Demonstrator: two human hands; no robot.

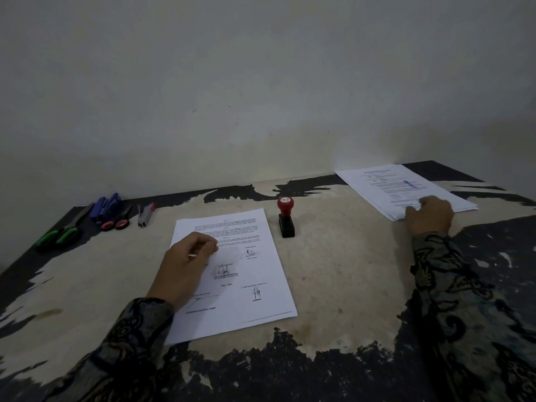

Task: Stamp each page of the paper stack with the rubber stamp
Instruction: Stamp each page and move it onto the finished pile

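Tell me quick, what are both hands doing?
Left hand: fingers curled, resting on the near paper; holding nothing clear.
Right hand: fingers on the far paper stack.

front sheet [232,274]: "hambali" under lower-right signature | other print too small to read | far stack [406,187]: blue mark illegible
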